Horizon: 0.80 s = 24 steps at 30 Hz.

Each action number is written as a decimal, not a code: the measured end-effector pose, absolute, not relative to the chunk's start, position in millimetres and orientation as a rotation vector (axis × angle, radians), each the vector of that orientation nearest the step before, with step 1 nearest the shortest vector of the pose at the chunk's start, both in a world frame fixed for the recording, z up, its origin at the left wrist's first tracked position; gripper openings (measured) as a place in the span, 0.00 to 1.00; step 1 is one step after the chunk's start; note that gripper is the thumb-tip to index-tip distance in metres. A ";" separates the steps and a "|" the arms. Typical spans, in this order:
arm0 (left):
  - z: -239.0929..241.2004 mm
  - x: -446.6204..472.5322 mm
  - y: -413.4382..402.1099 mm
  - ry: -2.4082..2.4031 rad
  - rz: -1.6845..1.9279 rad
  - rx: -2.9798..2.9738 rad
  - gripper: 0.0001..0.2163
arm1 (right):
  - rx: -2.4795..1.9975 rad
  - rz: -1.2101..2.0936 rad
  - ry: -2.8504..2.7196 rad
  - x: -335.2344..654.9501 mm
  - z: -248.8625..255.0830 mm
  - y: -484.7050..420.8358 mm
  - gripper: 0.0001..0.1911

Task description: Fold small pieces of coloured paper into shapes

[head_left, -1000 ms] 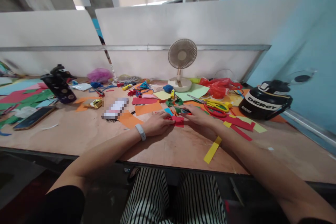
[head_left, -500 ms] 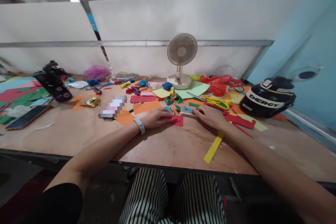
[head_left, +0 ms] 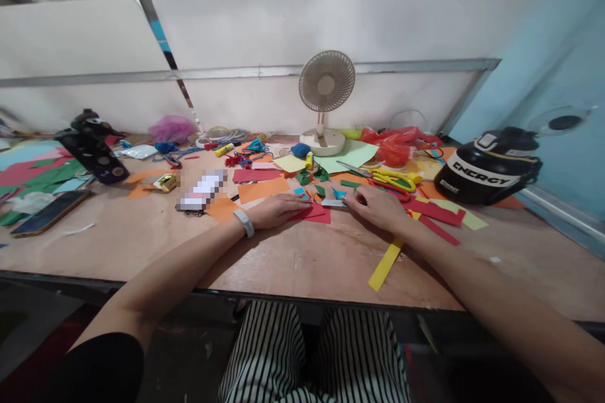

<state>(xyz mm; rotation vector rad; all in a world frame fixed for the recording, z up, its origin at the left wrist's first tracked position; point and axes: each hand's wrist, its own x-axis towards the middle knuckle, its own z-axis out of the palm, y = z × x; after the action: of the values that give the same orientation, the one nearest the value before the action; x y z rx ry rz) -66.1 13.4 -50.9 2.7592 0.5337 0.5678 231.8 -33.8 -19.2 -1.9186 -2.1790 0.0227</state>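
My left hand [head_left: 280, 210] lies with its fingers stretched out at the left edge of a red paper piece [head_left: 317, 214], pressing near its top. To the right, my right hand [head_left: 378, 206] has its thumb and fingers closed at the end of a short pale strip [head_left: 333, 203]; whether that is paper or a ruler I cannot tell. Small cut scraps, among them a blue scrap [head_left: 338, 194] and a green scrap [head_left: 320, 191], lie just beyond the fingertips. A yellow paper strip [head_left: 385, 266] rests on the table partly under my right wrist.
Yellow-handled scissors [head_left: 392, 177] lie beyond my right hand, near a black jug [head_left: 486, 170]. A small fan [head_left: 326, 85] stands at the back. Leftward are a pixelated phone-shaped item [head_left: 202, 192], a padlock [head_left: 166, 182], a black bottle [head_left: 97, 154] and a phone [head_left: 51, 213].
My right fingers and the pale strip have shifted slightly, and the red paper under my left hand shows a little differently. The camera has tilted slightly.
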 end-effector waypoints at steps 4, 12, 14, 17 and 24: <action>-53.9 -65.8 12.8 0.580 0.460 2.808 0.19 | -1.902 0.019 -2.191 230.9 -21.9 -33.8 0.22; -49.5 -69.9 7.6 0.540 0.271 2.834 0.22 | -1.828 -0.002 -2.246 233.8 -25.5 -32.3 0.21; -48.7 -71.4 4.8 0.542 0.256 2.841 0.24 | -1.817 0.007 -2.250 233.8 -24.7 -32.9 0.21; -48.5 -73.0 1.3 0.536 0.237 2.841 0.27 | -1.807 0.027 -2.247 232.6 -23.4 -33.6 0.20; -46.2 -73.1 -2.0 0.549 0.161 2.841 0.29 | -1.784 0.047 -2.283 226.6 -20.5 -33.9 0.19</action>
<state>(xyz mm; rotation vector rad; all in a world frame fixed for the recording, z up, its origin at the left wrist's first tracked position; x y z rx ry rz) -73.1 -2.0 -46.2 2.8406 0.5488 0.1613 226.6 -33.9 -20.5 -1.7835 -2.2831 0.0470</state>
